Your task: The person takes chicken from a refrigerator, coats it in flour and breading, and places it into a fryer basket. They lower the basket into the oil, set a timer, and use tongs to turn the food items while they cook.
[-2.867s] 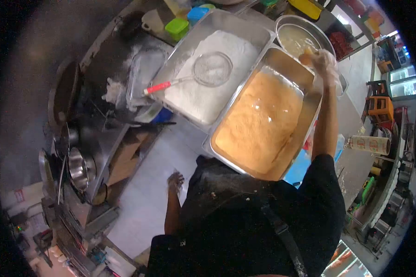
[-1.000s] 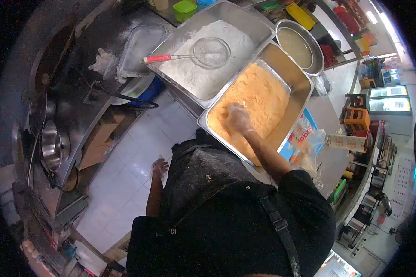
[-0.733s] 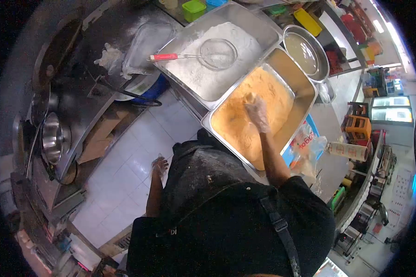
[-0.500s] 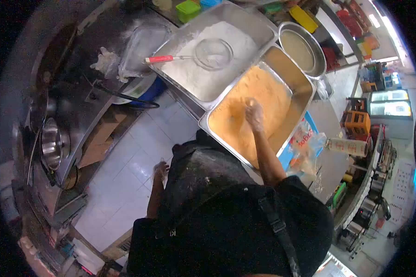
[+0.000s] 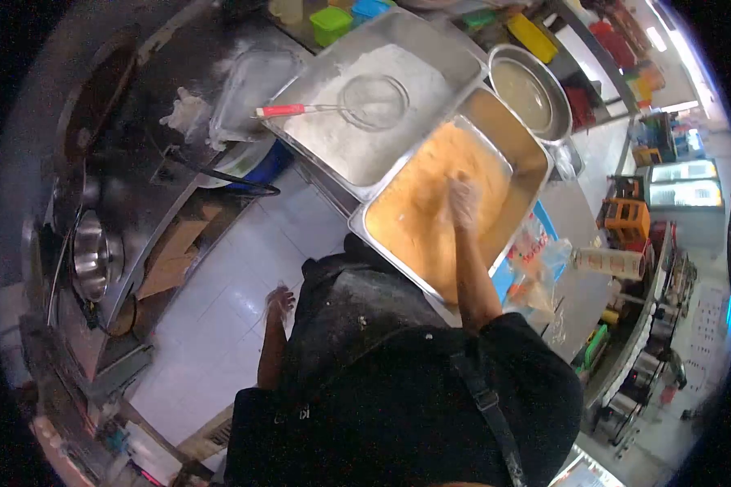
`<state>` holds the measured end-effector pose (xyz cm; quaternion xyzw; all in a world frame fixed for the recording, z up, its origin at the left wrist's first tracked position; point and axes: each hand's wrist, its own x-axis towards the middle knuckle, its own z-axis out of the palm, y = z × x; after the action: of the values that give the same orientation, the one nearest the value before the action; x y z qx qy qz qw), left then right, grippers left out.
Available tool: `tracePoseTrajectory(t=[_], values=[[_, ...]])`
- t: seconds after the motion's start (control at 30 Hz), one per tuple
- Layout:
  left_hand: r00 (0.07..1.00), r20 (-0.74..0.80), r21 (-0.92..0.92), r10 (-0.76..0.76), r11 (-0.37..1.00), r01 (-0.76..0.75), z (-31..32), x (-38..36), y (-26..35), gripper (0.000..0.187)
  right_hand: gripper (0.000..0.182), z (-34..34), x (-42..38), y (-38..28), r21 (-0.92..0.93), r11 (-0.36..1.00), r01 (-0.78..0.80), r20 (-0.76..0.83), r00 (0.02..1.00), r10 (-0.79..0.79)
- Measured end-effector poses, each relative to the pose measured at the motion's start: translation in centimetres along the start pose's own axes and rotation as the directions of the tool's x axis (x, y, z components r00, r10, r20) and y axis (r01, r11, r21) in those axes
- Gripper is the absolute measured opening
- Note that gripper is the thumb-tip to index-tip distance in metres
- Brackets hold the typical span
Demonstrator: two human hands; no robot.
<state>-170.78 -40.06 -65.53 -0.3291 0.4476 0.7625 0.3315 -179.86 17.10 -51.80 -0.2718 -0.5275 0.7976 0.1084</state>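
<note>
My right hand [image 5: 463,201], in a clear plastic glove, is over the orange powder [image 5: 414,195] in a deep metal pan [image 5: 529,166]. Its fingers are blurred, so I cannot make out their shape or anything in them. Low at my side hangs my left hand [image 5: 280,300], also in a thin clear glove, fingers apart and holding nothing. Beside the orange pan stands another metal pan [image 5: 455,49] of white flour [image 5: 333,134]. A round strainer [image 5: 374,101] with a red handle lies across that pan, the handle over its left rim.
A round metal bowl [image 5: 560,122] of cloudy liquid stands behind the pans. Plastic bags [image 5: 536,268] lie right of the orange pan. On the left are a dark counter, a clear tub [image 5: 256,89], a black hose [image 5: 227,172] and a steel bowl [image 5: 93,256].
My right hand has moved slightly right and down across the orange powder. The left hand stays low at my side. The strainer has not visibly moved within its pan.
</note>
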Motion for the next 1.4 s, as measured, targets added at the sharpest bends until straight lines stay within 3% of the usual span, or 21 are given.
tracePoseTrajectory(t=[0.03,0.07,0.1,0.23,0.3,0.37,0.5,0.6,0.63,0.67,0.7,0.8,0.93,1.0,1.03,1.07,1.13,1.27,1.33,1.37,1.4], values=[[1.0,-0.006,-0.079,0.02,0.997,-0.02,-0.1,-0.2,0.0,0.035,0.022,1.8,-1.5,-2.8,-0.59,0.789,0.169,-0.129,0.946,-0.299],[1.0,-0.01,-0.143,0.019,0.99,-0.02,-0.4,-0.8,-0.3,0.035,0.023,2.6,-3.4,-4.6,-0.96,0.257,0.11,-0.065,0.807,-0.587],[1.0,-0.002,-0.136,0.01,0.991,-0.01,-0.2,-0.5,-0.3,0.035,0.025,4.2,-4.0,-6.1,-0.812,0.566,0.142,-0.232,0.811,-0.537],[0.989,-0.147,0.123,0.012,0.992,0.007,0.8,-2.0,-0.6,0.038,0.026,-0.4,-1.2,-1.1,-0.798,0.601,0.047,-0.169,0.939,-0.299],[0.992,-0.109,0.186,0.067,0.982,-0.046,1.6,-1.8,-0.6,0.039,0.025,-1.9,0.4,0.9,-0.972,-0.076,0.223,0.232,0.851,-0.47],[0.919,-0.385,0.311,-0.084,0.926,0.215,1.3,0.3,-1.4,0.04,0.022,1.9,0.4,-1.0,-0.996,0.0,0.087,0.08,0.92,-0.383],[0.982,-0.173,0.513,0.075,0.858,0.025,3.4,-1.8,0.9,0.037,0.023,2.1,2.7,0.1,-0.994,0.11,-0.001,-0.025,0.977,-0.211],[0.982,-0.187,0.225,-0.03,0.972,0.073,-3.6,4.9,-1.5,0.034,0.018,4.8,-0.5,-4.7,-0.971,0.056,0.232,0.203,0.924,-0.323],[0.991,0.067,-0.011,-0.118,0.993,0.119,-4.7,5.2,-0.9,0.033,0.018,5.6,-1.2,-6.2,-0.966,0.049,0.255,0.228,0.922,-0.314],[0.933,0.33,-0.219,-0.141,0.951,0.221,-4.8,4.7,-0.7,0.032,0.016,5.6,-2.2,-7.4,-0.918,0.359,0.168,0.093,0.972,-0.216],[0.984,0.134,-0.117,-0.117,0.984,0.133,-4.3,4.5,-1.0,0.032,0.015,5.2,-2.9,-8.3,-0.78,0.625,0.033,-0.021,0.997,-0.079],[0.991,0.117,-0.073,-0.063,0.995,0.072,-4.7,3.8,-2.6,0.033,0.012,3.9,-4.2,-9.7,-0.459,0.853,0.249,0.076,0.967,-0.241],[0.983,-0.166,0.253,0.083,0.967,-0.039,2.8,-2.2,-0.1,0.034,0.009,7.5,-9.6,-14.2,-0.445,0.847,0.291,-0.035,0.939,-0.341],[0.972,-0.235,0.251,0.022,0.967,0.039,2.4,-1.8,-0.6,0.038,0.012,9.2,-11.4,-13.8,-0.954,0.233,0.191,0.046,0.857,-0.513],[0.941,0.095,0.213,0.326,0.917,-0.339,1.8,-3.2,-1.5,0.043,0.015,7.0,-10.9,-9.0,-0.932,0.076,0.355,0.262,0.803,-0.535],[0.942,0.089,0.213,0.323,0.918,-0.335,1.6,-3.1,-1.6,0.043,0.019,4.9,-10.6,-4.3,-0.859,-0.082,0.506,0.47,0.713,-0.521],[0.994,-0.071,0.348,0.085,0.936,-0.055,1.4,-2.2,-1.1,0.042,0.014,11.8,-15.6,-7.2,-0.842,0.196,0.502,0.482,0.865,-0.14],[0.991,-0.131,0.066,0.034,0.997,-0.025,3.3,-3.6,0.7,0.023,0.015,10.9,-14.8,-8.8,-0.839,0.507,0.198,0.211,0.977,-0.033],[0.981,-0.007,-0.01,-0.195,0.981,0.195,0.9,-1.6,0.9,0.022,0.011,10.6,-14.0,-10.2,-0.882,0.287,0.373,0.267,0.899,-0.347],[0.981,-0.009,-0.009,-0.196,0.981,0.196,0.3,-1.5,0.6,0.022,0.011,10.7,-14.2,-10.0,-0.882,0.289,0.372,0.266,0.9,-0.346],[0.987,-0.029,0.023,-0.157,0.987,0.158,-0.4,-1.6,0.1,0.027,0.011,10.8,-14.5,-9.6,-0.897,0.04,0.44,0.399,0.847,-0.352]])
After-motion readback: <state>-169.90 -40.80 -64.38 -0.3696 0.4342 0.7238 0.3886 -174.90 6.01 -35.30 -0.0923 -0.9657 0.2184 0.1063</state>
